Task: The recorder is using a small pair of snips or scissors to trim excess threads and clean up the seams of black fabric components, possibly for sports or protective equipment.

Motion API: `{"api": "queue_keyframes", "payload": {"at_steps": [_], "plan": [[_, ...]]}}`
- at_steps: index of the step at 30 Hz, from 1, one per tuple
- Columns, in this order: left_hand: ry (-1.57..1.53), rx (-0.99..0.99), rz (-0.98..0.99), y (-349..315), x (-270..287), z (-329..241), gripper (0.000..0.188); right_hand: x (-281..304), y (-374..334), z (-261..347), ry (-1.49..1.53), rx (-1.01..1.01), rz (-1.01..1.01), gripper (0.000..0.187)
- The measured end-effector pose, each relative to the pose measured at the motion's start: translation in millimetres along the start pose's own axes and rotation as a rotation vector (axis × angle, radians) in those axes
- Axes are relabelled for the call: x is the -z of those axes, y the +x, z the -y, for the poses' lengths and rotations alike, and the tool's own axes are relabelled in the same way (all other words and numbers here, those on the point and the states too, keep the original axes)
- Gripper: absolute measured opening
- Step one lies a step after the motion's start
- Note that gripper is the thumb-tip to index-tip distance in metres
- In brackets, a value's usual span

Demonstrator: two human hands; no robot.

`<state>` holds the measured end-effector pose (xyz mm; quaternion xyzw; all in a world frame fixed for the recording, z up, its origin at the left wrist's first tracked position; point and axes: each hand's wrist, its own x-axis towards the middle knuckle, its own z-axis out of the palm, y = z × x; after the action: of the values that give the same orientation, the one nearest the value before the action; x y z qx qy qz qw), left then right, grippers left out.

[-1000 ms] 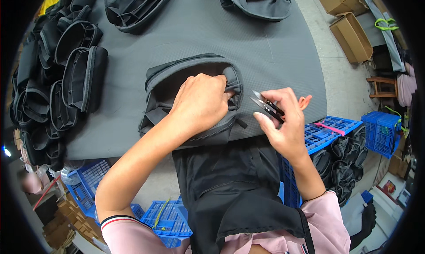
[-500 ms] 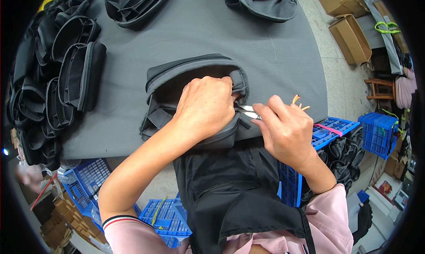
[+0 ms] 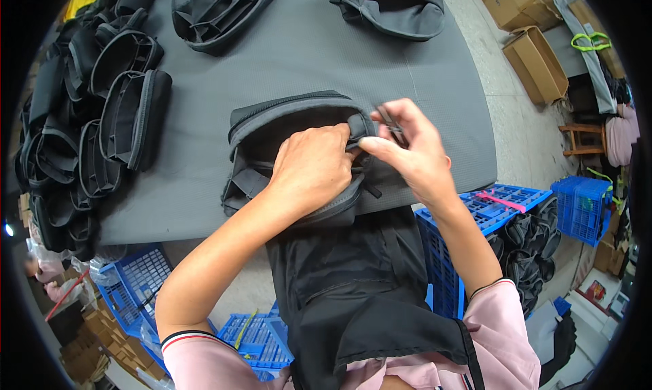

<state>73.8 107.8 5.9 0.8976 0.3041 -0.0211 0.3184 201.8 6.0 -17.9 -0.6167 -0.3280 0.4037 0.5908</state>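
Observation:
An open black zippered pouch with grey edging lies at the table's near edge. My left hand reaches into it from the near side, fingers curled and closed at the inner wall of its right end; the fingertips are hidden. My right hand is just right of that end, thumb close to the rim. Between its fingers is a slim dark tool, smeared by motion, likely the small scissors seen earlier. A short black strap tab sticks out at the pouch's near right corner.
Many similar pouches are heaped on the left of the grey table. Two more open pouches, one left and one right, lie at the far side. Blue crates stand below right, cardboard boxes beyond.
My right hand has moved up and away from the pouch's right end, turning so the scissors' silver blades no longer point into it. My left hand stays inside the pouch.

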Motion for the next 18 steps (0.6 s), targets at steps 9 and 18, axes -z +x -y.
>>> {"api": "queue_keyframes", "payload": {"at_steps": [9, 18], "plan": [[-0.125, 0.141, 0.143, -3, 14, -1, 0.039, -17, 17, -9, -0.062, 0.051, -0.006, 0.029], [0.019, 0.127, 0.092, 7, 5, -12, 0.036, -30, 6, -2, -0.480, 0.455, -0.290, 0.023]]}}
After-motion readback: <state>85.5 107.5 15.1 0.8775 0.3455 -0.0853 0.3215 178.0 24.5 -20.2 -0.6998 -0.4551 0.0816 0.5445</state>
